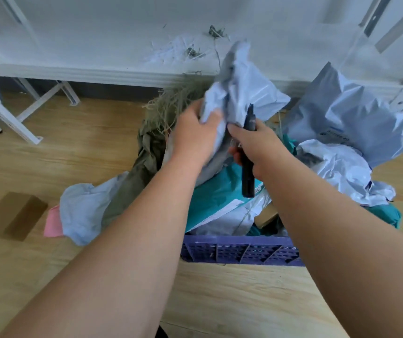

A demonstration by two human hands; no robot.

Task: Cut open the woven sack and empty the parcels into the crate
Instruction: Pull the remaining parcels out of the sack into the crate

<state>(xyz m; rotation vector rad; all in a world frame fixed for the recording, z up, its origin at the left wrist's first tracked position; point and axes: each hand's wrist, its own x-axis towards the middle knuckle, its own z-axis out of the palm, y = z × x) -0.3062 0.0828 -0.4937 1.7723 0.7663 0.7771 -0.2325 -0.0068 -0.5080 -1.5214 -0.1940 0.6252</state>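
Observation:
My left hand (195,132) grips a crumpled pale blue-grey parcel bag (242,93) and holds it up above the crate. My right hand (256,145) is curled round a black utility knife (248,164), its thumb touching the same bag. The olive woven sack (147,152) lies slack on the floor to the left, with frayed strands at its cut mouth (171,103). The purple plastic crate (239,250) stands below my arms, filled with teal, white and grey parcels (220,198).
A brown cardboard box (12,215), a pink parcel (53,223) and a pale blue bag (86,208) lie on the wooden floor at left. Large grey bags (346,113) pile over the crate's right side. White shelf frames (12,111) stand left and right against the wall.

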